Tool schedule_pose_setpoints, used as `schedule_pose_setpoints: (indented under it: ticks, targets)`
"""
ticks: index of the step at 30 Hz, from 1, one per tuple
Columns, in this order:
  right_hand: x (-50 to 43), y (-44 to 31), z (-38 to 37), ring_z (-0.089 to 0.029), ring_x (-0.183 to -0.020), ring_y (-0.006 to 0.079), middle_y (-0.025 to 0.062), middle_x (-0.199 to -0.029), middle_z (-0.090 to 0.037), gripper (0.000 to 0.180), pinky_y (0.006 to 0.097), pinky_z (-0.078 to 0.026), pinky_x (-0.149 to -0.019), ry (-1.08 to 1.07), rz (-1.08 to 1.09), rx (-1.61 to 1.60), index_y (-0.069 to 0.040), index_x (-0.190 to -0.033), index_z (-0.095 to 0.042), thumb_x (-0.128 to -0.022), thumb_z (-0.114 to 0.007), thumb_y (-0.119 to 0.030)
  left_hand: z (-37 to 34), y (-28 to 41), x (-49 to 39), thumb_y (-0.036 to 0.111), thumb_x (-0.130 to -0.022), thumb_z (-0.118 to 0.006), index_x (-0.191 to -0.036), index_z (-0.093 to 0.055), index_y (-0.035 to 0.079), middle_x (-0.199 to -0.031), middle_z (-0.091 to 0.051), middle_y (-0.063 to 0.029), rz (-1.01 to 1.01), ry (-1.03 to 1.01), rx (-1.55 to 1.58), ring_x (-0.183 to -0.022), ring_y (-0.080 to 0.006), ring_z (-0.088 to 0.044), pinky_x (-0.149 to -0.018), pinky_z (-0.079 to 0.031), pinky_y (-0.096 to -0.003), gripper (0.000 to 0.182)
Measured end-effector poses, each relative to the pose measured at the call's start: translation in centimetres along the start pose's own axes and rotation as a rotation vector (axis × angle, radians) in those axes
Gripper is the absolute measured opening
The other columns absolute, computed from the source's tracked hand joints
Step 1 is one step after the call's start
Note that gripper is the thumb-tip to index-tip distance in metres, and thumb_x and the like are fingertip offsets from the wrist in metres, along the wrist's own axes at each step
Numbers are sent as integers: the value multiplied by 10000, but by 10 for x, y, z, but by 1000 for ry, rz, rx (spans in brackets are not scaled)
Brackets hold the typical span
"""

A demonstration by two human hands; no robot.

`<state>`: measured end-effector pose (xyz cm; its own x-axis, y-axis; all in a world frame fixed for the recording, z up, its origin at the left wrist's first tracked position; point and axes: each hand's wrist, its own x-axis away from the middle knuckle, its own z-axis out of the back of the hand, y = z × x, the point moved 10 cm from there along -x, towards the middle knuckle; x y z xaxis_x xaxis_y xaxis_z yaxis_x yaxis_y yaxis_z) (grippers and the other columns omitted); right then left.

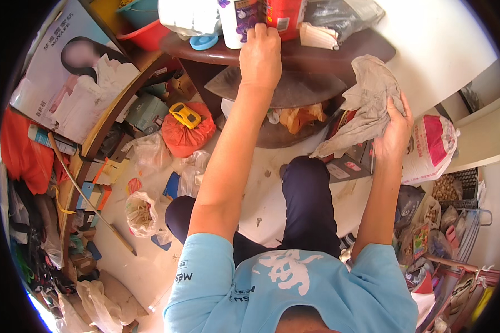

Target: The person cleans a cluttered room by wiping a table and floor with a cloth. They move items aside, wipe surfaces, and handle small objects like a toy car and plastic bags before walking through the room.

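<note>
My left hand reaches up to the dark wooden shelf top, its curled fingers against the front of a white and purple container; whether it grips the container or something behind the fingers is hard to tell. A red container stands just to the right. In my right hand is a crumpled grey cloth, hanging over the right side below the shelf top. A blue round lid lies at the shelf's front edge, left of the white container.
Lower rounded shelves sit under the top. A red bag with a yellow toy car on it is to the left. A wooden stick leans by the left shelving. A white and pink sack stands at right. A key lies on the floor.
</note>
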<state>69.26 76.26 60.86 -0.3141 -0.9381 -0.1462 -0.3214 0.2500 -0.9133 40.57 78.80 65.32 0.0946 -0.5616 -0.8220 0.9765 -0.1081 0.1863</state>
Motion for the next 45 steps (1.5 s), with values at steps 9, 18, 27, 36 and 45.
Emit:
schedule_pose_setpoints:
  ticks: [9,18,27,36,45]
  targets:
    - [0,33,13,-597,-1116,241,114,-1276,-589,461,398,-478,-969,3,-166,-134,-3,-1353,-479,-929,-598,-137,6,-11,-1,91,-815,-670,-999,-566,-4,-971,-601,-179,33,-43,274,-889,-408,-596,-776,-494,-456,231]
    - [39,82,-47,-614,-1120,260,112,-1254,-613,372,432,-492,-982,-326,-492,-624,-18,-1312,-505,-1006,-454,-224,32,-4,101,234,-893,-708,-996,-641,2,-898,-652,-49,429,-163,977,-765,-111,-601,-684,-492,-271,263]
    - [81,174,-92,-590,-1127,195,45,-1255,-593,354,374,-477,-981,-269,-702,-404,-60,-1291,-513,-989,-537,-243,-18,-38,242,268,-943,-641,-1137,-604,-27,-1050,-635,-48,1115,-484,1372,-855,-114,-589,-793,-473,-261,355]
    - [27,242,-48,-531,-599,36,-75,-880,-595,410,158,-429,-524,-50,-662,84,-124,-1307,-530,-957,-592,-330,-84,-95,233,178,-950,-613,-844,-639,18,-812,-633,-7,1064,-230,1220,-738,-69,-564,-647,-447,-264,194]
    - [-91,179,-77,-549,-742,87,32,-1038,-639,252,236,-418,-537,-16,253,680,-68,-1179,-619,-990,-499,-185,-205,-78,152,47,-920,-604,-848,-682,-9,-855,-654,2,1101,0,1800,-746,-86,-547,-695,-454,-255,120]
